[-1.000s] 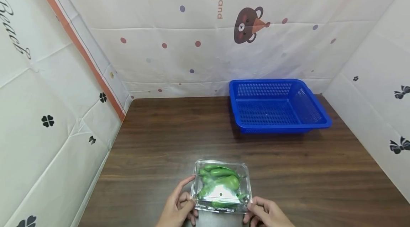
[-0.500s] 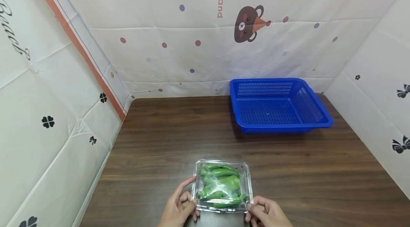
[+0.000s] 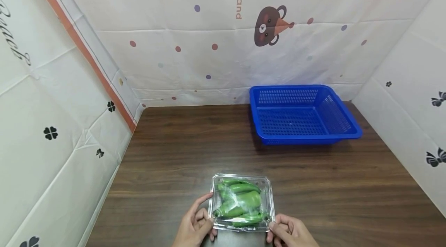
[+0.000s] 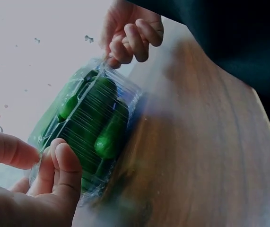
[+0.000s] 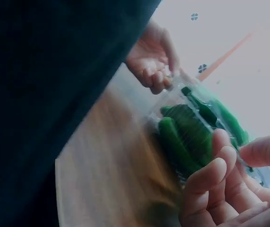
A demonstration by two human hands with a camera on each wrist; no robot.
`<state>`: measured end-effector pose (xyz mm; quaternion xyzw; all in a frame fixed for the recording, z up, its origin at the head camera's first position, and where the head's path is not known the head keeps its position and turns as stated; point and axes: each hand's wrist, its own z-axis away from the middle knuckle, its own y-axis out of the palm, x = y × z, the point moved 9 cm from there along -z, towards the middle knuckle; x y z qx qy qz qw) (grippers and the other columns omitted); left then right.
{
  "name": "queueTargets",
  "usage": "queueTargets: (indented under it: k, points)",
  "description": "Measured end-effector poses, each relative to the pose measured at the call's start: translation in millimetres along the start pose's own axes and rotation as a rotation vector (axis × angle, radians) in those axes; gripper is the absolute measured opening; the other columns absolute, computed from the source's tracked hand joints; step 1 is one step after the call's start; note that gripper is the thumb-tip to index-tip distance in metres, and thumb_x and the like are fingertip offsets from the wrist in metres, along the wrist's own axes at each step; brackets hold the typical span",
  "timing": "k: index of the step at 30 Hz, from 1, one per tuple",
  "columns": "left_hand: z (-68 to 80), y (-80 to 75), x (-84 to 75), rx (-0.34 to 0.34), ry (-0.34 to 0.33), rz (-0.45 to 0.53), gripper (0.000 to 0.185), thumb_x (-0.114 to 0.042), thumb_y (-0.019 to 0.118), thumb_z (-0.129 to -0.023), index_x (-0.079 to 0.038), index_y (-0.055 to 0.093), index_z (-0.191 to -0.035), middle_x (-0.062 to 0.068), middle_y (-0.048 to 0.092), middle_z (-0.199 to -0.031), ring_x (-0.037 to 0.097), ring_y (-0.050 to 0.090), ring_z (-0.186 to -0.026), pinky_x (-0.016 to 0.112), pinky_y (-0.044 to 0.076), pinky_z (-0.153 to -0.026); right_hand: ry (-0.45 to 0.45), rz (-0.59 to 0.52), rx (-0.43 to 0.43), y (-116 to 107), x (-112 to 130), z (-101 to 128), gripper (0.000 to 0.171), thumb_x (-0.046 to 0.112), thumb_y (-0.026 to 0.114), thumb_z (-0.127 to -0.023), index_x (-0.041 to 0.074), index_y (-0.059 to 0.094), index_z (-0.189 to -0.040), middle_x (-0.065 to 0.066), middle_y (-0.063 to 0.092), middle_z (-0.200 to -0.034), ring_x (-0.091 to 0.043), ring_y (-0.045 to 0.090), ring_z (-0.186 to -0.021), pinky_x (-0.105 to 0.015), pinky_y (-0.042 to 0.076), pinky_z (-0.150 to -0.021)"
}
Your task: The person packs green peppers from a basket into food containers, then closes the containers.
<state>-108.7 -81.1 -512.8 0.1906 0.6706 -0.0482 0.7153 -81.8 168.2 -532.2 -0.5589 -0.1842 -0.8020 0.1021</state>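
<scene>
Clamshell box (image 3: 241,203) of green peppers (image 3: 238,204), gripped by 2 hands at the table's near edge.

The left hand (image 3: 193,227) pinches the box's near-left corner, fingers curled on the rim; the right hand (image 3: 288,232) pinches the near-right corner the same way. The box sits on the brown table (image 3: 174,169), lid shut. Risk, as I judge it: thin plastic, corner-only holds, so a sharp pull could pop the lid and spill peppers. Far off, the blue basket (image 3: 343,132) waits at the far-right corner.
</scene>
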Motion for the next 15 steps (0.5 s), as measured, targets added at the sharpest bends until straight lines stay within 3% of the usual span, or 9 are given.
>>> queueTargets:
  k: [4,10,13,15]
  points:
    - [2.0,-0.4,2.4,-0.014,-0.006,-0.011,0.068,0.008,0.062,-0.094,0.004,0.033,-0.155,0.012,0.060,-0.076,0.013,0.068,-0.065,0.037,0.063,-0.059,0.047,0.013,-0.059,-3,-7,0,0.025,0.018,0.060,-0.103,-0.005,0.059,-0.094,0.000,0.073,-0.080,-0.004,0.057,-0.058,-0.014,0.046,-0.052]
    - [2.2,-2.6,5.0,-0.057,-0.026,-0.064,0.067,0.005,0.063,-0.095,0.001,0.034,-0.155,0.013,0.062,-0.076,0.013,0.066,-0.063,0.038,0.062,-0.058,0.060,0.059,-0.076,-12,-4,1,0.031,0.023,0.055,-0.107,-0.008,0.059,-0.103,-0.008,0.071,-0.084,-0.009,0.061,-0.063,-0.019,0.051,-0.054]
    - [2.3,-5.2,3.3,-0.086,-0.014,-0.132,0.065,0.005,0.063,-0.094,0.001,0.037,-0.154,0.014,0.064,-0.077,0.013,0.066,-0.062,0.037,0.061,-0.056,0.043,0.133,-0.124,-22,3,2,0.036,0.027,0.049,-0.110,-0.007,0.062,-0.105,-0.011,0.070,-0.085,-0.012,0.061,-0.063,-0.022,0.052,-0.051]
    - [2.9,-8.8,0.0,-0.118,0.013,-0.188,0.064,0.007,0.063,-0.093,0.002,0.040,-0.152,0.013,0.065,-0.078,0.012,0.065,-0.062,0.034,0.060,-0.054,0.023,0.243,-0.196,-31,9,3,0.037,0.029,0.047,-0.111,-0.003,0.066,-0.103,-0.010,0.070,-0.084,-0.012,0.061,-0.062,-0.025,0.052,-0.050]
